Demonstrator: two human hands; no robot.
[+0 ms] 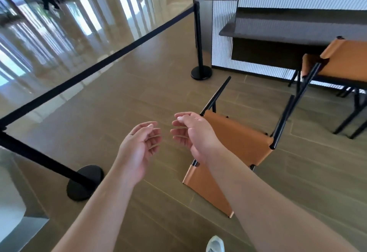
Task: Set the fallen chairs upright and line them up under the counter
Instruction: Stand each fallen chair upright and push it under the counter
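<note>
A: Where does the fallen chair lie, seen from the hands?

B: It lies on the floor, ahead and to the right of both hands. Its backrest panel points toward the person, and the black legs stick out toward the counter. So the long axis goes from the person's feet away to the counter, a little slanted to the right.

A: And the hands — do they hold something?

B: No. The left hand and the right hand both hang in the air over the floor, palms turned toward each other, fingers loosely curled and a little spread. Nothing is between them. The right hand appears in front of the near left corner of the seat, but I cannot tell if it touches; I think it is above it.

A: Which hand is nearer, then?

B: The right one, clearly. The left hand is over bare floor, to the left of the chair.

A: What is already done?

B: One upright chair stands at the counter, at the right edge of the view, partly under it. The fallen one is not yet lifted — I judge the next move must reach down and right, to the frame.
</note>
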